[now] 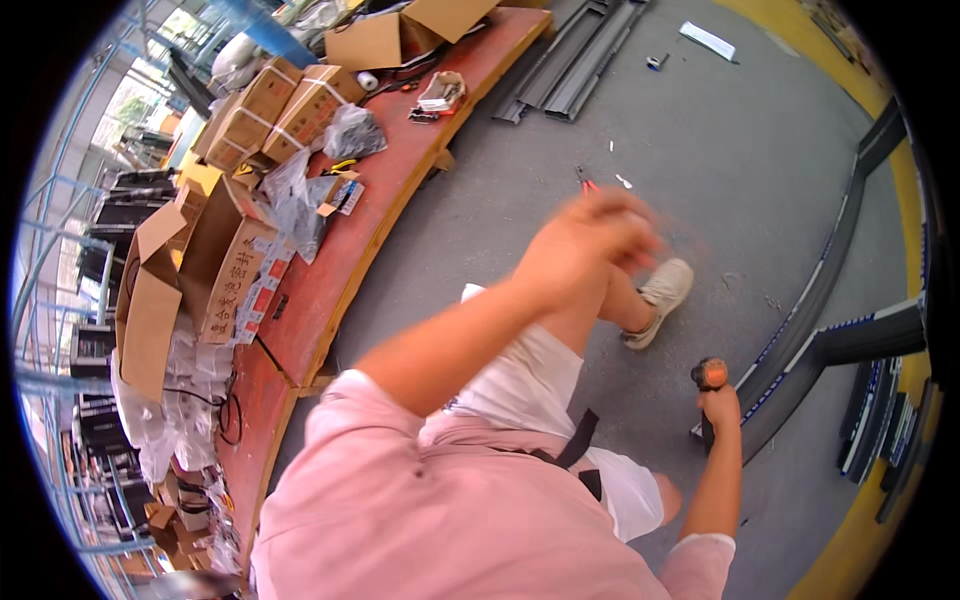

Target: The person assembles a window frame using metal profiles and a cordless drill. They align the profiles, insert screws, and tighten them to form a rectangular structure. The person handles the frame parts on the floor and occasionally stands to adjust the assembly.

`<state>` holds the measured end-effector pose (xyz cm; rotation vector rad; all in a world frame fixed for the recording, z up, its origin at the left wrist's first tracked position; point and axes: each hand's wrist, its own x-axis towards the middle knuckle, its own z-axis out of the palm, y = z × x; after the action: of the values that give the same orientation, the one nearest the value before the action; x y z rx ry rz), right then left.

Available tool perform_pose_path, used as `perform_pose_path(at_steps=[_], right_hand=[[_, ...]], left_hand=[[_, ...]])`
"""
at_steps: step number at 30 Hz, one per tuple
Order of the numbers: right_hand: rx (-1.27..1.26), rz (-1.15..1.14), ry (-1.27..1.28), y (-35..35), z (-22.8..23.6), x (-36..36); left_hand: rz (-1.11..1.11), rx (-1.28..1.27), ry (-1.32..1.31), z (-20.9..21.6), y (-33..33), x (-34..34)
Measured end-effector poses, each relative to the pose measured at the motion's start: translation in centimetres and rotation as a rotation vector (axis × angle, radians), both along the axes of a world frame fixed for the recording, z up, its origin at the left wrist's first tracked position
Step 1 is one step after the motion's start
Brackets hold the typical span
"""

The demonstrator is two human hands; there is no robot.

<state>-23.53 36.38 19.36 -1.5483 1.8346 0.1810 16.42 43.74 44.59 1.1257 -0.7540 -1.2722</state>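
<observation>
My right hand grips an orange and black cordless drill, low on the right beside a dark metal frame. Raised over my leg near the middle is my left hand, smeared by motion. Its fingers are too blurred to make out whether they hold anything. Just beyond it, a red-handled tool, partly hidden, lies on the grey floor. My shoe stands on the floor between the two hands.
A long red workbench runs along the left, bearing cardboard boxes, plastic bags and a small parts box. Dark metal profiles lie at the far end. More profiles lie at right, near the yellow floor stripe.
</observation>
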Motion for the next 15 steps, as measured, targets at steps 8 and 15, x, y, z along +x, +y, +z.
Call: perform_pose_path(at_steps=[8, 15], right_hand=[[0.081, -0.186, -0.33, 5.6, -6.5, 11.7], [0.141, -0.082, -0.261, 5.7, -6.8, 30.6]], left_hand=[[0.69, 0.517, -0.34, -14.1, 10.0, 29.2], [0.841, 0.864, -0.968, -28.1, 22.0, 54.1]])
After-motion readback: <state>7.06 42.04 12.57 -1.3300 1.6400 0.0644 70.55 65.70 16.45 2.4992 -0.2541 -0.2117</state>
